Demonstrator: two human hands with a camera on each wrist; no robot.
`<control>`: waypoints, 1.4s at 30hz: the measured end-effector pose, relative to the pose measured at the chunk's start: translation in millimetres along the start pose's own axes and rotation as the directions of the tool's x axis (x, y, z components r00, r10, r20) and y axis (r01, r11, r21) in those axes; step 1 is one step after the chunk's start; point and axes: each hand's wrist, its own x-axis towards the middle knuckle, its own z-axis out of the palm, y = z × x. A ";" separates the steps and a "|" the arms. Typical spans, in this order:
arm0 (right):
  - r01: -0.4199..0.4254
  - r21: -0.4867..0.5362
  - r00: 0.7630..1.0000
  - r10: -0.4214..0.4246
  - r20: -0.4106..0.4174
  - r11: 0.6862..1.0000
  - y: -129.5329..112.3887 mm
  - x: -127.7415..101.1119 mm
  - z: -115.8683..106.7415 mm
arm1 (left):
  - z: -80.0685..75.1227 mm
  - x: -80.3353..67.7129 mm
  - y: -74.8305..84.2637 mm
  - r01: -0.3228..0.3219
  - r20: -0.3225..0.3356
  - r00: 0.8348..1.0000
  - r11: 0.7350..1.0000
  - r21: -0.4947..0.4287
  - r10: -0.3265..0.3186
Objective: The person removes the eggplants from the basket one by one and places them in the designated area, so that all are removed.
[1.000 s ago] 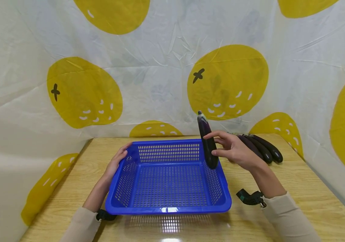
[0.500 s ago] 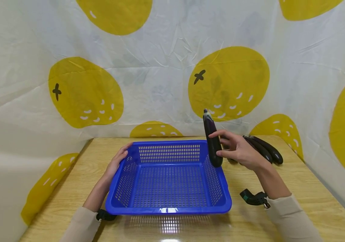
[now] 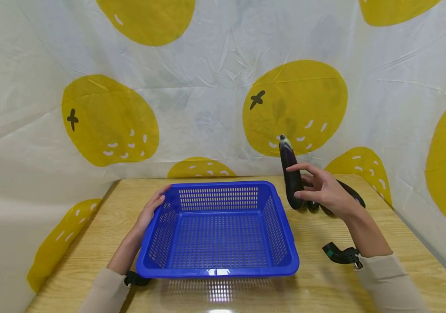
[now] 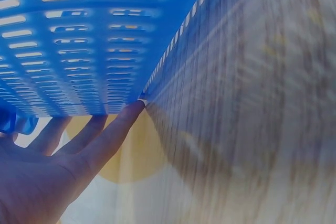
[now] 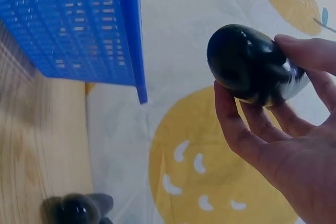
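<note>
The right hand pinches a long dark purple eggplant, upright, just right of the blue perforated plastic basket. The left hand rests with straight fingers on the basket's left rim. More eggplants lie behind the right hand on the wooden tabletop.

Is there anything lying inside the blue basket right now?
No, the blue basket shows only its bare mesh floor, and the right hand holds the eggplant outside it.
</note>
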 end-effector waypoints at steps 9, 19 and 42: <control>0.012 -0.022 0.999 -0.012 -0.037 1.000 4.5 -5.5 -15.3 | -0.1 -1.1 1.2 0.005 0.002 1.000 1.000 0.004 -0.005; 0.010 -0.024 0.997 -0.012 -0.074 1.000 14.3 -9.8 -32.0 | 1.6 -1.2 2.1 0.019 0.007 1.000 1.000 -0.004 -0.019; -0.128 -0.162 0.973 0.091 -0.214 0.978 26.1 -29.9 -65.8 | 0.3 -0.7 -0.1 0.015 0.008 1.000 1.000 -0.021 -0.015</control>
